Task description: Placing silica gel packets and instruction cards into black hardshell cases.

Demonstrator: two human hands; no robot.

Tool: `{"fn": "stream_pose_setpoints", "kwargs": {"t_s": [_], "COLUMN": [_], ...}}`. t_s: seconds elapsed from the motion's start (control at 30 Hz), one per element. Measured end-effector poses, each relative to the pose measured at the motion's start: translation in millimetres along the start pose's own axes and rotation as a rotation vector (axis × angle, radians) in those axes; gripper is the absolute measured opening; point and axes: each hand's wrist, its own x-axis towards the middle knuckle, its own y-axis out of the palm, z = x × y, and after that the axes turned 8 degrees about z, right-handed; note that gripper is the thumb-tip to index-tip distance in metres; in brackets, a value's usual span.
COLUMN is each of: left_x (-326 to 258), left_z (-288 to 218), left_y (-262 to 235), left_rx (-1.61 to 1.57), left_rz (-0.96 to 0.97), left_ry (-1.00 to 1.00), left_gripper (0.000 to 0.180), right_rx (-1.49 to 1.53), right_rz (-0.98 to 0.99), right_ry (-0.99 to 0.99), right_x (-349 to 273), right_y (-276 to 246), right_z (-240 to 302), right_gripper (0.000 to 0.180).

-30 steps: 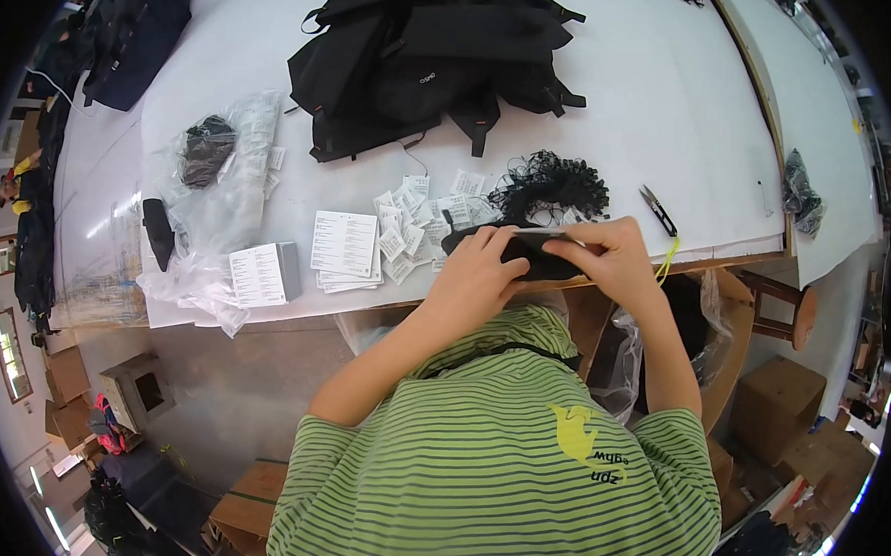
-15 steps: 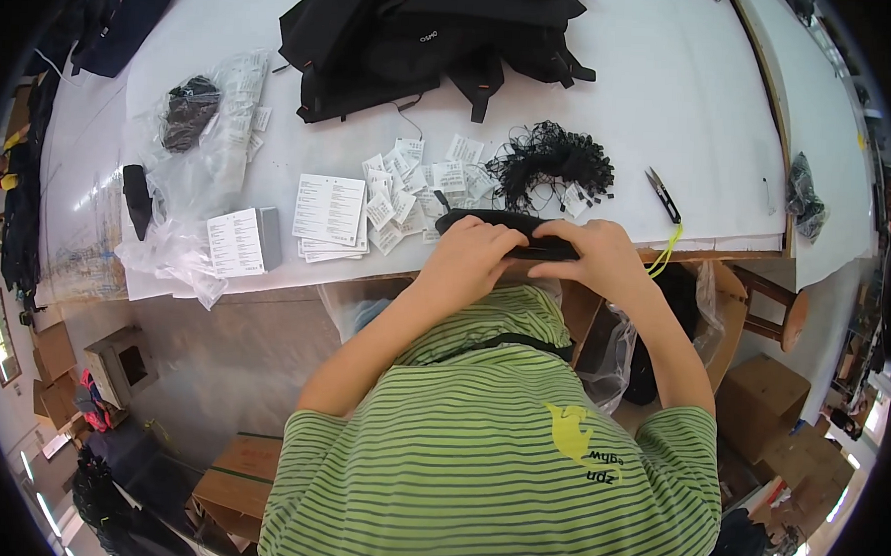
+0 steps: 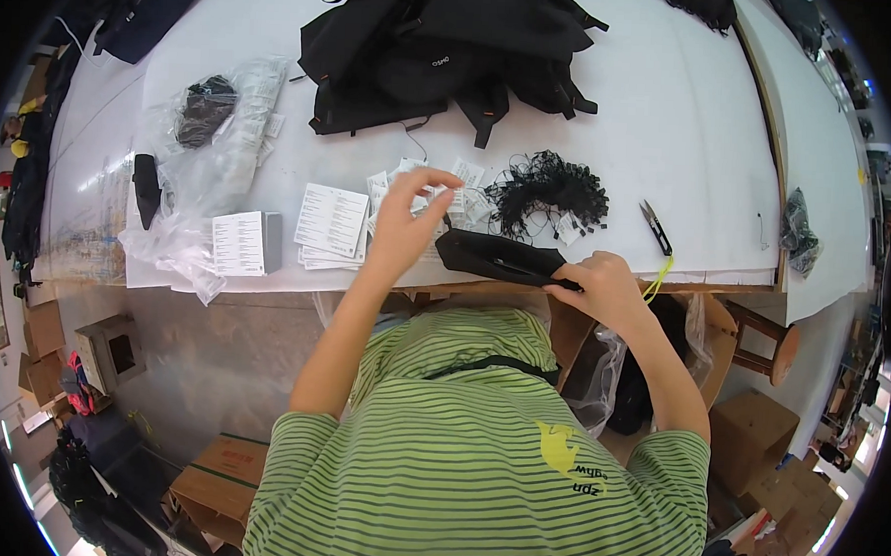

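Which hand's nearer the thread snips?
Right. The right hand pinches the right end of the black pouch, just below and left of the thread snips; the left hand is much farther left, by the loose white tags.

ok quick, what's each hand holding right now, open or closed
Left hand: open, holding nothing visible, near the tags.
Right hand: closed on the pouch.

Print and letters

Unreadably tiny print covers white cards (image 3: 332, 219) left of the left fingers (image 3: 428, 179) and tags (image 3: 467, 172) around them. Pale letters mark a black bag (image 3: 454, 46) beyond, dark letters the shirt (image 3: 483, 444) below the right fingers (image 3: 576, 274).
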Motion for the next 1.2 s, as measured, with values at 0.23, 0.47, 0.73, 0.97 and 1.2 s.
{"fn": "stream_pose_setpoints", "kwargs": {"t_s": [0.23,0.47,0.73,0.97,1.2], "left_x": [8.5,11.3,-29.2,-39.5,-40.9], "left_z": [36.2,29.5,-17.0,-11.3,-5.6], "left_y": [-5.1,-19.7,17.9,28.6,35.3], "left_rx": [0.634,0.421,0.475,0.528,0.557], "left_rz": [-0.024,-0.320,-0.052,0.042,0.090], "left_ry": [0.002,0.088,0.385,0.310,0.364], "left_gripper": [0.026,0.015,0.015,0.026,0.024], "right_rx": [-0.061,-0.143,-0.237,-0.155,-0.132], "right_rz": [-0.071,-0.202,-0.142,-0.147,-0.161], "right_ry": [-0.074,-0.131,-0.193,-0.186,-0.139], "right_x": [8.8,25.6,38.7,30.6,28.7], "right_y": [-4.1,-0.3,2.2,15.3,11.4], "right_z": [4.3,10.4,16.8,13.8,22.5], "right_gripper": [0.017,0.018,0.015,0.016,0.031]}}
